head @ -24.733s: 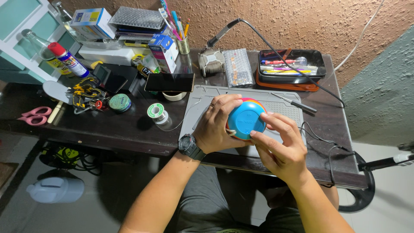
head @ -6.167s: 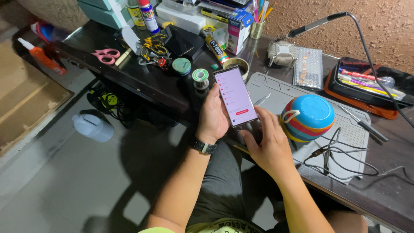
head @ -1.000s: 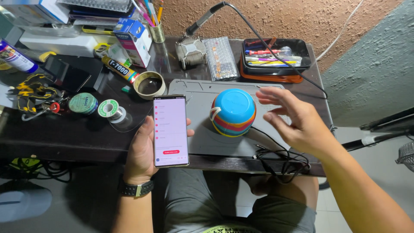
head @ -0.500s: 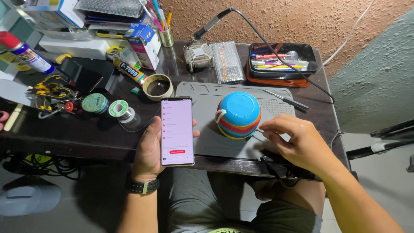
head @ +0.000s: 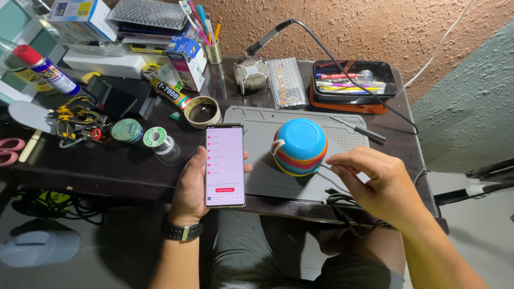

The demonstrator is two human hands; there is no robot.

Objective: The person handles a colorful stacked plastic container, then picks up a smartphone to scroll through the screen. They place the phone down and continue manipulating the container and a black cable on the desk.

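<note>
Over a cluttered dark bench (head: 107,171), the left hand (head: 190,187) grips a lit phone (head: 225,165) while the right hand (head: 377,184) pinches a thin cable (head: 324,169) beside a striped blue speaker (head: 300,146).

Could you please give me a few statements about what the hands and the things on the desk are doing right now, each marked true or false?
1. The left hand holds a smartphone with its screen lit. True.
2. The round blue speaker rests on the grey work mat. True.
3. The right hand grips a pair of scissors. False: its fingers are at a thin cable beside the speaker; the pink scissors lie at the far left edge of the desk.
4. The black tray of tools sits on the floor. False: it sits at the back of the desk, by the wall.
5. A dark wristwatch is on the left wrist. True.
</note>
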